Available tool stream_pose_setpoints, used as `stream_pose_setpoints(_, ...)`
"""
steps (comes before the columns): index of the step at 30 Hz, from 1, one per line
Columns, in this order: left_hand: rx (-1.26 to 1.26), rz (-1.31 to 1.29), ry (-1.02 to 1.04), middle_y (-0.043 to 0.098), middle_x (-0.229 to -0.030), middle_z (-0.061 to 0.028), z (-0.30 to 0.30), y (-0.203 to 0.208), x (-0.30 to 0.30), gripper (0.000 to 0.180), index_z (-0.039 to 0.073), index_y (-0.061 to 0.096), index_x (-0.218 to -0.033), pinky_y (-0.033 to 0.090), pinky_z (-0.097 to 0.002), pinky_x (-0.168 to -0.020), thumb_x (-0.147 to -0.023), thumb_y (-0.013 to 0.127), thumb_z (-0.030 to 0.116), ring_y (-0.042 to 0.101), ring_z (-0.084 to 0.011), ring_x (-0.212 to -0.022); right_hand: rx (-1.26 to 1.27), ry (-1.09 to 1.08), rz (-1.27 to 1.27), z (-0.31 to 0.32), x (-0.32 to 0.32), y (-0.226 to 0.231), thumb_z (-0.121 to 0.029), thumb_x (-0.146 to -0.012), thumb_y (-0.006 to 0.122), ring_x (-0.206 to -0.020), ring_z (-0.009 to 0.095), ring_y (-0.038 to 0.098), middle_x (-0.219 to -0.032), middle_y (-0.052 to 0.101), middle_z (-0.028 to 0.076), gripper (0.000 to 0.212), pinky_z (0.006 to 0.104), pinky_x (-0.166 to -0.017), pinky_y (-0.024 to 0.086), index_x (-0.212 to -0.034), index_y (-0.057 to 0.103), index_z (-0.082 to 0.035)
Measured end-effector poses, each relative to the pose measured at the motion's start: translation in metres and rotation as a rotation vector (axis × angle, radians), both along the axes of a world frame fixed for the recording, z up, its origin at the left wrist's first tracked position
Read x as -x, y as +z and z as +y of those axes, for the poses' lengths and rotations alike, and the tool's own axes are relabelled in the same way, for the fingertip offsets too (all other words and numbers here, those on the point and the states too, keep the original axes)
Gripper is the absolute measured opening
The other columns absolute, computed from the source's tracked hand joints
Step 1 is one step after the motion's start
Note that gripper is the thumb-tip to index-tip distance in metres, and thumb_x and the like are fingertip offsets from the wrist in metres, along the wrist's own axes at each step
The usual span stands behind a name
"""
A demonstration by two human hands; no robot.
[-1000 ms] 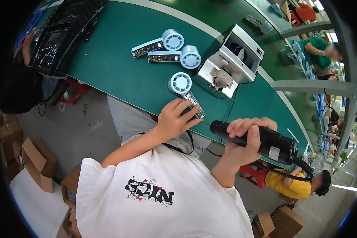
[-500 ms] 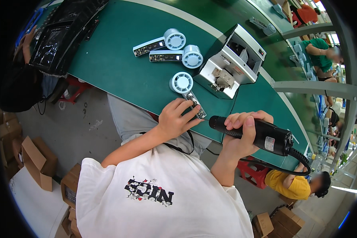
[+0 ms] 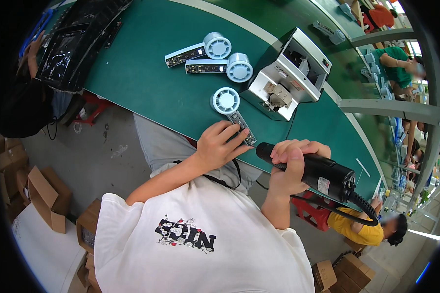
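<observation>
A light-blue handheld fan [image 3: 225, 101] lies on the green bench with its round head pointing away from me and its handle open, baring a circuit board. My left hand [image 3: 221, 144] has its fingers closed over this handle, pressing it near the bench edge. In my right hand [image 3: 294, 163] is a black electric screwdriver [image 3: 327, 177], tilted with its nose toward the near end of the handle. Its thin bit reaches that end; whether it sits in a screw cannot be made out. Two similar fans, one [image 3: 239, 71] and another [image 3: 217, 46], lie farther off, their boards also bare.
A silver and black boxy machine [image 3: 298, 80], perhaps a screw feeder, stands right of the fans. Black plastic-wrapped goods [image 3: 66, 53] sit at the far left. The screwdriver's cord [image 3: 362, 219] loops at my right. A person in yellow [image 3: 357, 227] sits to the right; cardboard boxes [image 3: 49, 195] stand left.
My right hand and the screwdriver have shifted slightly left, with the tool's rear end dipping a little toward me. My left hand still presses the fan handle.
</observation>
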State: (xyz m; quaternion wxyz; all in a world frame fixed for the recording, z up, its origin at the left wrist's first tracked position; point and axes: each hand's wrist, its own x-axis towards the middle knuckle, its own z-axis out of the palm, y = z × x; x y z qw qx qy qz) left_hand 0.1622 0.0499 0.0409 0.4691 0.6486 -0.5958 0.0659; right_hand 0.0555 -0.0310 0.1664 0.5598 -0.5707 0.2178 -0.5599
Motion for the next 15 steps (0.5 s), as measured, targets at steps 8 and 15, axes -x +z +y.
stream_pose_setpoints(8, 0.022, 0.020, 0.022, 0.061, -0.098, -0.0060, 0.001, -0.004, 0.005, 0.042, 0.009, 0.073, -0.107, 0.053, -0.0339, -0.065, -0.071, 0.083, 0.028, 0.062, -0.0250, -0.081, 0.038, 0.052, 0.005, 0.002, 0.002, -0.002, 0.001, -0.088, 0.063, -0.049, 0.016, 0.050, -0.064, 0.052, 0.008, 0.026, 0.0311, -0.051, 0.048, -0.104, 0.043, -0.004)
stream_pose_setpoints(15, -0.102, -0.028, 0.012, 0.054, -0.104, -0.0040, 0.002, 0.006, 0.003, 0.048, 0.019, 0.070, -0.120, 0.049, -0.0330, -0.066, -0.074, 0.080, 0.029, 0.056, -0.0233, -0.081, 0.100, 0.113, 0.050, 0.002, 0.006, -0.001, -0.004, -0.086, 0.062, -0.047, 0.018, 0.047, -0.063, 0.049, 0.009, 0.027, 0.0320, -0.048, 0.046, -0.108, 0.045, -0.005)
